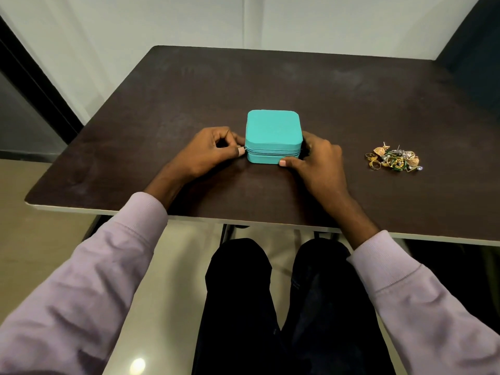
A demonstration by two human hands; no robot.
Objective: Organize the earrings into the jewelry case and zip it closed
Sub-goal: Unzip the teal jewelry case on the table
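A small turquoise jewelry case (273, 132) sits closed in the middle of the dark table, its zipper line running along the front side. My left hand (208, 152) is at the case's left front corner, thumb and fingers pinching the zipper pull (241, 150). My right hand (316, 161) grips the case's right side, thumb pressed on the lower front edge. A tangled pile of gold, silver and green earrings (393, 158) lies on the table to the right, apart from both hands.
The dark brown table (270, 85) ends close to my body at its white front edge (189, 216). My legs in dark trousers (284, 307) are below it. A white wall stands behind, a dark panel at the far right.
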